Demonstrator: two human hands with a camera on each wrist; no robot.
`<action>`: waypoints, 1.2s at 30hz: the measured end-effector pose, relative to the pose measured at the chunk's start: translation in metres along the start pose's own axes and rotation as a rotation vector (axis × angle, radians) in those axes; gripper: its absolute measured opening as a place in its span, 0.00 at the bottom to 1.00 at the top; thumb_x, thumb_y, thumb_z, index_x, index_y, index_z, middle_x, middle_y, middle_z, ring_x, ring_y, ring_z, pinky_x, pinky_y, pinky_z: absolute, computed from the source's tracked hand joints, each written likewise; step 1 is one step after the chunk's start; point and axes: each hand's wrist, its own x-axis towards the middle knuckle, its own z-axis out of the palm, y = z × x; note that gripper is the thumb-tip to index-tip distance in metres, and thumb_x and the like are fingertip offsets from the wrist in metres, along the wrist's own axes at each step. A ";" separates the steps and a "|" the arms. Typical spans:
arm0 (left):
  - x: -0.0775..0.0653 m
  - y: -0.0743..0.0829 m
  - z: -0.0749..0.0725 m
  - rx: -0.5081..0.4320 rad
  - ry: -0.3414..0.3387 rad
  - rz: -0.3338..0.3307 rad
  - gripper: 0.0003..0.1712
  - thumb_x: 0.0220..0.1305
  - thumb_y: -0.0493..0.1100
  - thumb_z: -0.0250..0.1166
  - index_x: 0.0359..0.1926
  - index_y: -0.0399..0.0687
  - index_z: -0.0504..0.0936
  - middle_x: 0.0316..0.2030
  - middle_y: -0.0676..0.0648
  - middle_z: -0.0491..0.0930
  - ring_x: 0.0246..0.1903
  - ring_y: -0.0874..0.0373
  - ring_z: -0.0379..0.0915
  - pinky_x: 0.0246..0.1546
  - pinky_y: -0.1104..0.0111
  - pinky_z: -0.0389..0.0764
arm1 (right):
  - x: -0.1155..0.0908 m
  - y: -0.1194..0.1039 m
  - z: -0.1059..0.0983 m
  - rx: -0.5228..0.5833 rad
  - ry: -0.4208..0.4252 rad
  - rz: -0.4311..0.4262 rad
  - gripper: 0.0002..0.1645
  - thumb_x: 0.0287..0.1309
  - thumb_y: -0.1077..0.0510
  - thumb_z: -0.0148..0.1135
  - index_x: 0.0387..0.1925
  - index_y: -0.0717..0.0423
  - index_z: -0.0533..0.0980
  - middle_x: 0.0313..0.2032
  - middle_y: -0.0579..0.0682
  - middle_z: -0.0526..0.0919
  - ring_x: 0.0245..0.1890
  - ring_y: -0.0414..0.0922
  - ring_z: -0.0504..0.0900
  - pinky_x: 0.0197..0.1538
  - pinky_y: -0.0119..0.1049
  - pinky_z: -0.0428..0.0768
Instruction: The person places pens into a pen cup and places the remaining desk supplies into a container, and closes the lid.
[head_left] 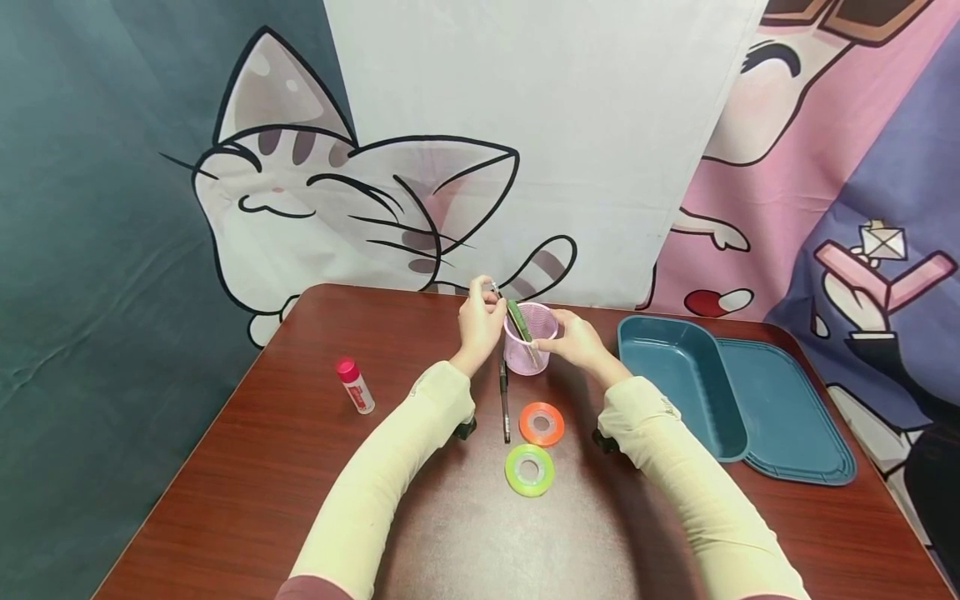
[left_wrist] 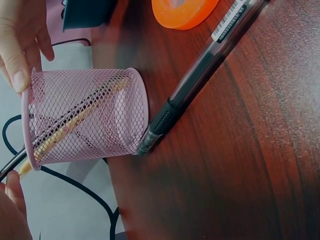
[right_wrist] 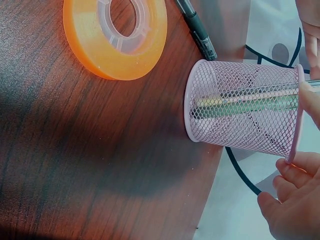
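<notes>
My left hand (head_left: pixel 480 321) pinches a thin pen (head_left: pixel 497 289) at its upper end, fingers curled round it just above the rim of the pink mesh cup (head_left: pixel 529 340). That pen's long axis runs slantwise, top end up toward my left hand, lower end down inside the cup; in the left wrist view it shows as a dark rod (left_wrist: pixel 60 131) crossing the mesh diagonally. A green ruler-like stick (head_left: pixel 517 321) leans in the cup too, tilted the same way, top end toward the back-left. My right hand (head_left: pixel 577 342) grips the cup at its rim on the right side, thumb and fingers curled on the mesh edge; right wrist view shows fingertips (right_wrist: pixel 292 167) at the rim. Cup stands upright on the worktop (head_left: pixel 300 483), mouth up, near the far middle.

A black pen (head_left: pixel 505 404) lies flat on the worktop just in front of the cup, long axis running near to far, far end touching or almost touching the cup base, can't tell which. Orange tape roll (head_left: pixel 542 423) lies flat just right of that pen, green tape roll (head_left: pixel 529 469) flat nearer to me, the two close, not stacked. Glue stick (head_left: pixel 355 386) with pink cap lies well to the left, cap end pointing away from me. Teal tray (head_left: pixel 678 375) and its teal lid (head_left: pixel 787 417) sit on the right side, side by side, touching
</notes>
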 end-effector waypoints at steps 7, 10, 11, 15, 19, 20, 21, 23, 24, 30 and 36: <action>-0.002 -0.002 0.002 -0.002 0.007 -0.009 0.21 0.52 0.39 0.60 0.49 0.48 0.67 0.31 0.47 0.80 0.31 0.58 0.80 0.36 0.65 0.76 | -0.002 -0.002 -0.001 0.012 0.000 -0.008 0.41 0.42 0.47 0.67 0.57 0.60 0.65 0.55 0.58 0.70 0.56 0.52 0.68 0.56 0.48 0.66; -0.002 -0.004 0.002 -0.008 0.015 -0.026 0.21 0.52 0.38 0.59 0.49 0.48 0.67 0.30 0.47 0.80 0.31 0.58 0.80 0.34 0.66 0.76 | -0.001 -0.002 -0.001 0.012 -0.001 -0.005 0.41 0.42 0.46 0.67 0.57 0.60 0.65 0.55 0.58 0.70 0.56 0.52 0.68 0.57 0.48 0.65; -0.002 -0.005 0.002 -0.013 0.016 -0.034 0.21 0.52 0.38 0.59 0.49 0.48 0.67 0.30 0.47 0.79 0.31 0.58 0.80 0.34 0.66 0.76 | -0.001 -0.002 -0.001 0.010 -0.002 -0.002 0.41 0.42 0.46 0.67 0.57 0.60 0.65 0.56 0.58 0.70 0.57 0.52 0.67 0.57 0.48 0.65; -0.002 -0.006 0.000 -0.024 0.009 -0.075 0.23 0.52 0.39 0.59 0.51 0.49 0.66 0.31 0.48 0.79 0.31 0.58 0.80 0.33 0.66 0.77 | -0.001 -0.002 -0.001 0.001 -0.006 0.011 0.42 0.42 0.46 0.67 0.58 0.60 0.64 0.56 0.58 0.69 0.57 0.52 0.66 0.58 0.48 0.64; -0.003 -0.009 -0.001 -0.023 0.004 -0.093 0.25 0.52 0.40 0.59 0.52 0.49 0.65 0.32 0.49 0.80 0.32 0.58 0.80 0.34 0.67 0.77 | -0.001 -0.002 -0.001 -0.002 -0.006 0.006 0.42 0.42 0.46 0.66 0.58 0.60 0.64 0.57 0.58 0.69 0.58 0.53 0.66 0.58 0.48 0.63; -0.004 -0.009 -0.001 -0.024 0.004 -0.092 0.25 0.52 0.41 0.59 0.53 0.49 0.65 0.33 0.49 0.80 0.32 0.58 0.80 0.34 0.66 0.77 | -0.001 -0.002 -0.001 -0.003 -0.004 0.005 0.42 0.42 0.46 0.66 0.58 0.60 0.64 0.57 0.58 0.69 0.58 0.53 0.66 0.59 0.48 0.63; -0.005 -0.011 -0.001 -0.024 0.004 -0.091 0.25 0.52 0.41 0.59 0.53 0.48 0.65 0.33 0.49 0.80 0.32 0.57 0.80 0.34 0.66 0.77 | -0.001 -0.002 -0.001 -0.005 -0.003 0.003 0.43 0.42 0.46 0.66 0.58 0.60 0.64 0.57 0.58 0.69 0.58 0.52 0.65 0.59 0.48 0.63; -0.006 -0.013 -0.001 -0.025 0.004 -0.090 0.25 0.53 0.42 0.59 0.53 0.48 0.65 0.33 0.49 0.80 0.32 0.57 0.80 0.34 0.66 0.77 | -0.001 -0.002 -0.001 -0.006 -0.002 0.002 0.42 0.42 0.46 0.66 0.58 0.60 0.64 0.57 0.58 0.69 0.58 0.52 0.66 0.59 0.48 0.63; -0.007 -0.014 -0.001 -0.025 0.003 -0.093 0.25 0.53 0.42 0.59 0.53 0.48 0.65 0.33 0.49 0.80 0.32 0.57 0.80 0.34 0.66 0.77 | -0.001 -0.001 -0.001 -0.006 -0.002 0.002 0.42 0.41 0.46 0.66 0.58 0.60 0.64 0.57 0.58 0.69 0.58 0.52 0.66 0.59 0.48 0.63; -0.012 -0.021 -0.002 -0.009 0.001 -0.094 0.24 0.53 0.43 0.58 0.53 0.48 0.66 0.33 0.49 0.80 0.31 0.57 0.80 0.36 0.63 0.75 | -0.001 -0.001 0.000 -0.002 -0.007 0.010 0.42 0.41 0.45 0.67 0.58 0.59 0.65 0.56 0.57 0.69 0.57 0.52 0.66 0.58 0.48 0.64; -0.016 -0.028 -0.001 0.002 -0.018 -0.103 0.25 0.54 0.43 0.58 0.53 0.47 0.66 0.33 0.48 0.79 0.31 0.57 0.79 0.38 0.62 0.73 | -0.001 -0.002 -0.001 -0.012 -0.014 0.017 0.45 0.41 0.44 0.66 0.59 0.60 0.62 0.58 0.58 0.67 0.59 0.53 0.64 0.59 0.49 0.62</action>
